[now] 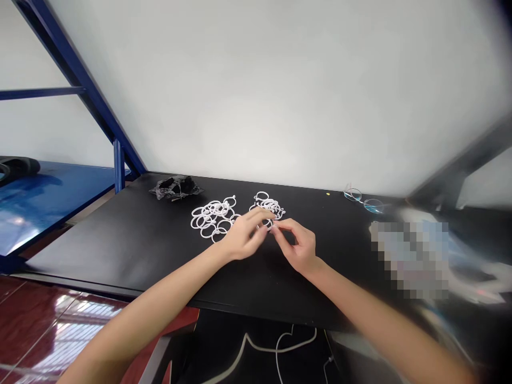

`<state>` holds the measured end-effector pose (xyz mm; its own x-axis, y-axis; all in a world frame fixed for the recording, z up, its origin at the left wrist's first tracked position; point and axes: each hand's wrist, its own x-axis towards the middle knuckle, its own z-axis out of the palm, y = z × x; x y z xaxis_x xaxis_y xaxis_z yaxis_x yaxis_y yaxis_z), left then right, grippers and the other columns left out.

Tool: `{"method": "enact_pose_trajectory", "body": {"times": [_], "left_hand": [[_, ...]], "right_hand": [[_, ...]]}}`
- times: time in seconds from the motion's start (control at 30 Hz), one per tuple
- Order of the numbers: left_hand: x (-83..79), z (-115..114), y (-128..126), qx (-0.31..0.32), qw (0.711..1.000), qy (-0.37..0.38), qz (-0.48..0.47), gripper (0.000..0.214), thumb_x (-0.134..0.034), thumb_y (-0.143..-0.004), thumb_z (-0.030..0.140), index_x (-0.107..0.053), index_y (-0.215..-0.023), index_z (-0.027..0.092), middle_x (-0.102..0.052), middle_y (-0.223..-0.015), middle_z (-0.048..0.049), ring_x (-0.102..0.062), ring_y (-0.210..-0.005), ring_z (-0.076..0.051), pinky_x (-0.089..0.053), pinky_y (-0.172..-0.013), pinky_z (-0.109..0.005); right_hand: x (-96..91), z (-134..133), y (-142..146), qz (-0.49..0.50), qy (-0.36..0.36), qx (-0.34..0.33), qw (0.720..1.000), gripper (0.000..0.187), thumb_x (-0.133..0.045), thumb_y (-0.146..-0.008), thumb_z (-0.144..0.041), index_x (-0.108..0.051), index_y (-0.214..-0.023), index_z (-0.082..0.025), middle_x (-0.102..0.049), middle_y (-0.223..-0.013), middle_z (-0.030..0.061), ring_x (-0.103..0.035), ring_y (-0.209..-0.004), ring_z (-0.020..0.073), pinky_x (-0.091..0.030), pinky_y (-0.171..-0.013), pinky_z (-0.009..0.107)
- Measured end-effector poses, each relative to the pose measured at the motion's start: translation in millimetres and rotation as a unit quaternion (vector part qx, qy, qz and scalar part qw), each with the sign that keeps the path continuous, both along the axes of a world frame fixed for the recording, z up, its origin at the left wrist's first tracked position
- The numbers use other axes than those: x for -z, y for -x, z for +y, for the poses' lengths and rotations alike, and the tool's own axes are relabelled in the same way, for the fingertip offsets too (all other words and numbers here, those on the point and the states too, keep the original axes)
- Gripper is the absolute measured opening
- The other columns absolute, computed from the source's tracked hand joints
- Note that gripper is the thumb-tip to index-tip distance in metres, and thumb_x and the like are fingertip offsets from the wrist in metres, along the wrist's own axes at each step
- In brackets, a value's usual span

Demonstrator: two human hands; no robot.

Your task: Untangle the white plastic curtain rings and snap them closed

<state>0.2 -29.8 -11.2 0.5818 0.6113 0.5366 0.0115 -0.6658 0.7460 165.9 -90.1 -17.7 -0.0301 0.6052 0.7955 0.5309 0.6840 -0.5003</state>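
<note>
Over the middle of the black table, my left hand (248, 233) and my right hand (296, 244) meet at a small white ring (269, 224). Thumb and fingers of each hand pinch it, one on either side. Its exact clasp is partly hidden by my fingertips. To the left of my left hand lies a loose pile of white rings (208, 217), each with a small knob on it. Just beyond my hands sits a second, smaller cluster of white rings (272, 205), partly covered by my left fingers.
A crumpled black plastic bag (176, 188) lies at the back left. Eyeglasses (363, 201) rest at the back right, near a blurred clear plastic package (472, 266). A blue metal frame (80, 80) rises on the left. White cables (260, 349) hang below the table's front edge.
</note>
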Motion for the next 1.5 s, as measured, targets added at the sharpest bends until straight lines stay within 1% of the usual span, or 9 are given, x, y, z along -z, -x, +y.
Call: {"method": "enact_pose_trajectory", "body": {"times": [0.13, 0.33, 0.53, 0.77, 0.9, 1.07, 1.17, 1.3, 1.5], "left_hand": [[4.6, -6.3, -0.3, -0.057, 0.97, -0.235, 0.005, 0.03, -0.038, -0.096, 0.029, -0.062, -0.107, 0.015, -0.066, -0.094, -0.011, -0.063, -0.077, -0.017, -0.052, -0.06, -0.027], [1.7, -6.0, -2.5, -0.064, 0.962, -0.266, 0.001, 0.029, -0.034, -0.096, 0.019, -0.062, -0.103, 0.013, -0.067, -0.094, -0.0116, -0.064, -0.08, -0.016, -0.053, -0.066, -0.027], [4.1, 1.4, -0.1, -0.122, 0.922, -0.368, 0.01, 0.034, -0.031, -0.095, 0.017, -0.054, -0.07, 0.018, -0.06, -0.061, -0.0026, -0.052, -0.052, -0.012, -0.04, -0.05, -0.025], [-6.5, 17.0, 7.8, -0.225, 0.902, -0.298, 0.218, 0.033, -0.037, -0.098, 0.022, -0.058, -0.073, 0.015, -0.061, -0.07, -0.0055, -0.055, -0.068, -0.017, -0.041, -0.062, -0.027], [-1.2, 32.7, 15.0, -0.246, 0.852, -0.301, 0.352, 0.03, -0.045, -0.097, 0.031, -0.065, -0.084, 0.013, -0.065, -0.081, -0.0105, -0.058, -0.085, -0.025, -0.043, -0.078, -0.037], [7.6, 36.3, 20.1, -0.243, 0.823, -0.298, 0.418, 0.029, -0.047, -0.095, 0.032, -0.067, -0.086, 0.013, -0.066, -0.084, -0.0123, -0.058, -0.09, -0.028, -0.04, -0.09, -0.044], [6.1, 32.6, 19.1, -0.243, 0.828, -0.289, 0.414, 0.025, -0.049, -0.094, 0.029, -0.067, -0.086, 0.013, -0.066, -0.086, -0.0118, -0.058, -0.091, -0.027, -0.036, -0.097, -0.046], [0.4, 26.6, 14.8, -0.234, 0.877, -0.269, 0.322, 0.025, -0.045, -0.097, 0.029, -0.065, -0.093, 0.016, -0.066, -0.091, -0.0083, -0.057, -0.092, -0.023, -0.034, -0.101, -0.043], [0.2, 18.8, 7.4, -0.188, 0.913, -0.236, 0.274, 0.022, -0.043, -0.097, 0.026, -0.063, -0.093, 0.017, -0.065, -0.089, -0.0059, -0.056, -0.088, -0.021, -0.039, -0.089, -0.038]], "right_hand": [[0.6, -6.4, 4.8, 0.01, -0.026, -0.022, 0.999, 0.013, -0.062, -0.085, -0.014, -0.066, -0.093, -0.022, -0.074, -0.08, 0.0038, -0.07, -0.068, 0.018, -0.06, -0.062, 0.03], [1.0, -6.8, 8.6, -0.003, -0.081, -0.027, 0.996, 0.017, -0.061, -0.083, -0.01, -0.066, -0.093, -0.023, -0.075, -0.08, 0.0038, -0.071, -0.068, 0.0189, -0.061, -0.059, 0.031], [-1.2, -9.5, 15.7, 0.011, -0.014, -0.056, 0.998, 0.012, -0.059, -0.087, -0.013, -0.067, -0.086, -0.021, -0.073, -0.076, 0.002, -0.07, -0.066, 0.0165, -0.059, -0.06, 0.028], [5.9, 13.7, -8.5, -0.001, 0.171, -0.037, 0.985, 0.017, -0.061, -0.089, -0.027, -0.066, -0.103, -0.019, -0.071, -0.082, 0.0038, -0.067, -0.063, 0.0154, -0.057, -0.06, 0.028], [14.0, 24.3, -17.6, -0.131, 0.204, -0.011, 0.97, 0.023, -0.058, -0.088, -0.021, -0.066, -0.11, -0.021, -0.07, -0.102, 0.0071, -0.063, -0.063, 0.0144, -0.055, -0.061, 0.031], [18.7, 30.3, -17.9, -0.187, 0.227, 0.001, 0.956, 0.017, -0.055, -0.088, -0.015, -0.068, -0.096, -0.021, -0.07, -0.089, 0.005, -0.063, -0.071, 0.0176, -0.052, -0.068, 0.032], [19.6, 31.3, -19.7, -0.169, 0.216, -0.013, 0.961, 0.017, -0.053, -0.089, -0.014, -0.067, -0.094, -0.021, -0.068, -0.087, 0.0046, -0.062, -0.071, 0.0169, -0.05, -0.061, 0.029], [19.4, 29.9, -20.7, -0.122, 0.188, -0.024, 0.974, 0.014, -0.054, -0.089, -0.016, -0.067, -0.093, -0.021, -0.066, -0.087, 0.0048, -0.062, -0.069, 0.0157, -0.049, -0.055, 0.026], [14.9, 26.2, -14.4, -0.043, 0.174, 0.005, 0.984, 0.004, -0.063, -0.085, -0.02, -0.066, -0.082, -0.019, -0.066, -0.096, 0.0056, -0.056, -0.058, 0.0109, -0.043, -0.047, 0.025]]}}
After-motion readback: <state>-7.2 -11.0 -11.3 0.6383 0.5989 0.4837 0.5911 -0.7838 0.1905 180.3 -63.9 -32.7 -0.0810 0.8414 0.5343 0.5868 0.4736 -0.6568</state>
